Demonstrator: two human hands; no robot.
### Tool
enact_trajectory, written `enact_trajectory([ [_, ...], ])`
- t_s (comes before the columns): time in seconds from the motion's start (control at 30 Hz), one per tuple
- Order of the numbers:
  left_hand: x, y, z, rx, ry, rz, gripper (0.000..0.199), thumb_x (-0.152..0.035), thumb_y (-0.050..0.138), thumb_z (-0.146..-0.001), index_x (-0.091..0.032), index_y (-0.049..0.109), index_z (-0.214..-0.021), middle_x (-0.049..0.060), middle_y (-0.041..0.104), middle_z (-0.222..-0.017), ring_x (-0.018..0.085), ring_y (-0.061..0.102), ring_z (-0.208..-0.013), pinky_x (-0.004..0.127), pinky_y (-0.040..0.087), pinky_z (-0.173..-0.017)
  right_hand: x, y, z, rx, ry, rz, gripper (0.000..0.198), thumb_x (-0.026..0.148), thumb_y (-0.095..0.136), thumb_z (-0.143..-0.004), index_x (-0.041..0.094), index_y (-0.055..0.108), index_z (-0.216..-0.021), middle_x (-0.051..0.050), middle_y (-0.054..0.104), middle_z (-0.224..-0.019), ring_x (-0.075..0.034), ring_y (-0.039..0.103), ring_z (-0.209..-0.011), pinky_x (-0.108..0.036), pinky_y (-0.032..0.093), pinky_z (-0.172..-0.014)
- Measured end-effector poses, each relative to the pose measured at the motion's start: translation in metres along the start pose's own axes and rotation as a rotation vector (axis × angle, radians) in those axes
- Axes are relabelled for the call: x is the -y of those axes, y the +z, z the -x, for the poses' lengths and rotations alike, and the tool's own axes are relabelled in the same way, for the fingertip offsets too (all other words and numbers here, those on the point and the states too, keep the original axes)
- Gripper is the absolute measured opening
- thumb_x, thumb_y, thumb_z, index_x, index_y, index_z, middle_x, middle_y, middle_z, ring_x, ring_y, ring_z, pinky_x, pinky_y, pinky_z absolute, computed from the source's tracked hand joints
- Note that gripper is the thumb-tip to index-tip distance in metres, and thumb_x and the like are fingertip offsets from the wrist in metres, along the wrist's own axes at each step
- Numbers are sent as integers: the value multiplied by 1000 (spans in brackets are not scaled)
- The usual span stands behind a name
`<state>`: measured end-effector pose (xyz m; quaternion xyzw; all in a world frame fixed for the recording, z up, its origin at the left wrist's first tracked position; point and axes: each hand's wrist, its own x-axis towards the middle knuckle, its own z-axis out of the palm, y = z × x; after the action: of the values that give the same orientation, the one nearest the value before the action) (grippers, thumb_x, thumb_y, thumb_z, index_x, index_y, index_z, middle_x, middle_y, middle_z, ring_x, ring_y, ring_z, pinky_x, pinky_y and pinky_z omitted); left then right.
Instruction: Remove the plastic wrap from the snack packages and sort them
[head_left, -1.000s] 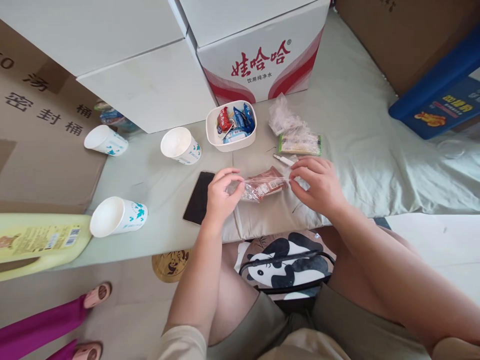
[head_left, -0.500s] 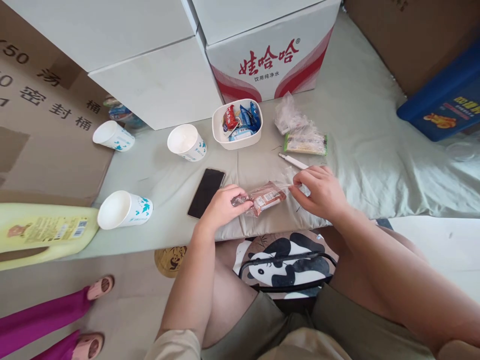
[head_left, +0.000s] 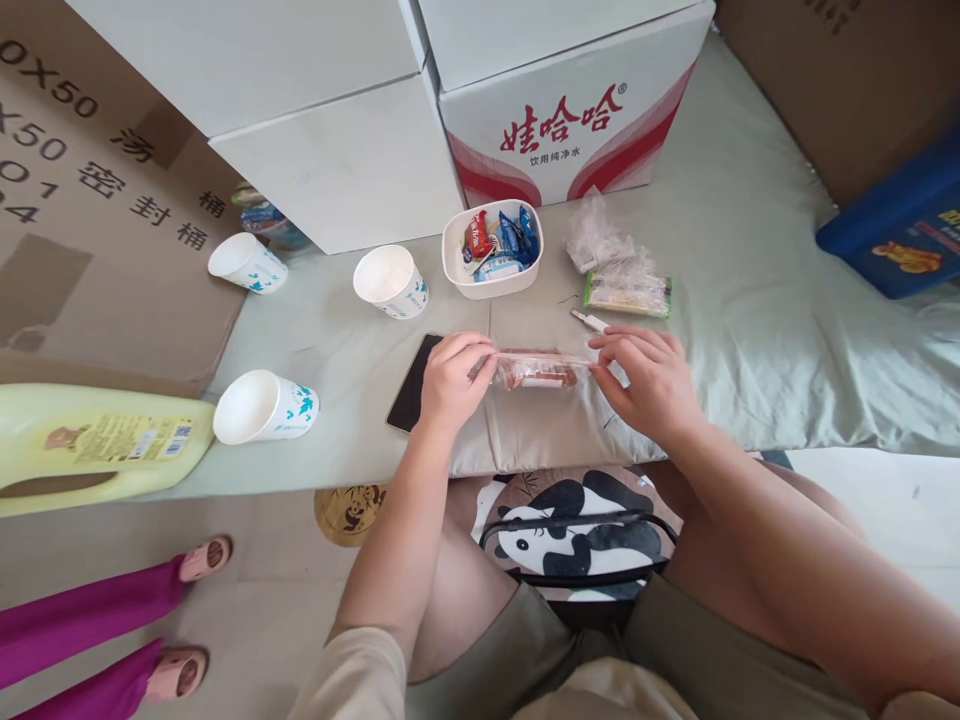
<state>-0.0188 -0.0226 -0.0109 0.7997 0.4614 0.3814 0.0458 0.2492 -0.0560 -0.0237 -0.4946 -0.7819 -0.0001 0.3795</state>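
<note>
Between my hands hangs a clear plastic bag (head_left: 537,358) with a reddish-brown packet (head_left: 541,376) bearing a white label inside or behind it. My left hand (head_left: 456,378) pinches the bag's left end, over the right side of a dark phone (head_left: 413,390). The bag's right end is pinched in the fingers of my right hand (head_left: 646,378). Just beyond that hand lies a white pen-like tool (head_left: 589,320), partly hidden by the fingers. Behind it are crumpled clear wrappers (head_left: 598,235) and a green-edged packet (head_left: 628,294).
A white tub (head_left: 492,289) holds several small snack packets. Three paper cups (head_left: 262,408) stand to the left, near a yellow jug (head_left: 112,440). White cartons (head_left: 570,140) line the back; a blue container (head_left: 900,220) is at right. Another person's legs (head_left: 90,610) show lower left.
My left hand has moved from the packet's left end up to the bag's edge. The bag's edge is now stretched straight between both hands. The view has shifted slightly.
</note>
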Motion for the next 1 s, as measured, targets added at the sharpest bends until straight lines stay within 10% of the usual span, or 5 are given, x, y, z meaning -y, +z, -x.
enact_trajectory([
  [0.43, -11, -10, -4, 303, -393, 191, 16, -27, 60, -81, -21, 53, -68, -4, 63, -63, 12, 56, -58, 26, 43, -60, -4, -2, 0, 41, 57, 1, 15, 28, 49, -99, 24, 51, -85, -7, 65, -82, -22, 58, -75, -35, 41, -70],
  [0.67, -9, -10, 0, 505, -416, 421, 28, -33, 71, -76, -23, 46, -81, 4, 79, -104, 18, 70, -88, 32, 52, -83, -7, -4, 2, -4, 85, 31, 14, 26, 53, -96, 25, 50, -83, -5, 59, -79, -22, 56, -72, -34, 41, -64],
  [0.83, -9, -4, -3, 458, -341, 403, 34, -24, 69, -77, -25, 35, -75, 8, 75, -120, 26, 65, -124, 42, 49, -103, -10, -3, 4, -29, 137, 27, 12, 26, 55, -94, 24, 52, -83, -5, 60, -77, -21, 56, -70, -34, 41, -63],
  [1.0, -8, -12, 0, 197, -212, 255, 30, -19, 66, -79, -24, 38, -70, 7, 75, -101, 21, 68, -98, 39, 51, -92, -7, -10, 3, -31, 137, -17, 6, 27, 58, -94, 25, 62, -91, -3, 60, -73, -21, 59, -68, -36, 47, -66],
])
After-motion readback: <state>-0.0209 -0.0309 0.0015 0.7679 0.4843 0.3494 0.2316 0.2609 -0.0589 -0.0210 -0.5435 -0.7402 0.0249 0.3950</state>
